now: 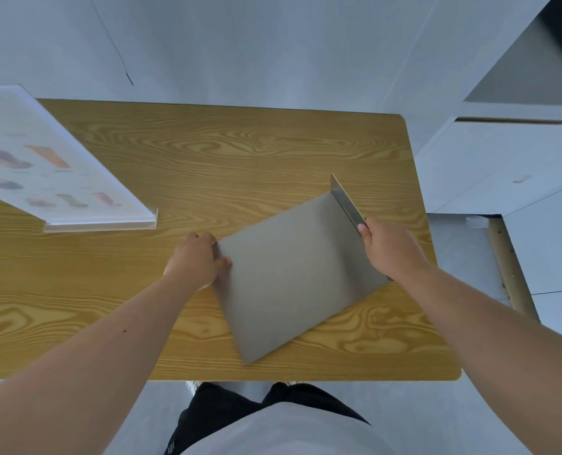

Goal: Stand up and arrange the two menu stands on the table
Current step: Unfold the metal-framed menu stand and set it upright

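Observation:
A grey metal menu stand point(289, 274) lies flat on the wooden table point(207, 159), turned at an angle, its narrow foot plate sticking up at the far right edge. My left hand point(195, 259) grips the stand's left corner. My right hand point(391, 246) holds the upturned foot plate at the right. A second menu stand point(53, 165), clear acrylic with a white sheet of food pictures, sits tilted at the table's far left, apart from both hands.
The table's front edge is close to my legs point(266, 408). A white cabinet point(502, 159) stands to the right of the table. Grey floor lies beyond the far edge.

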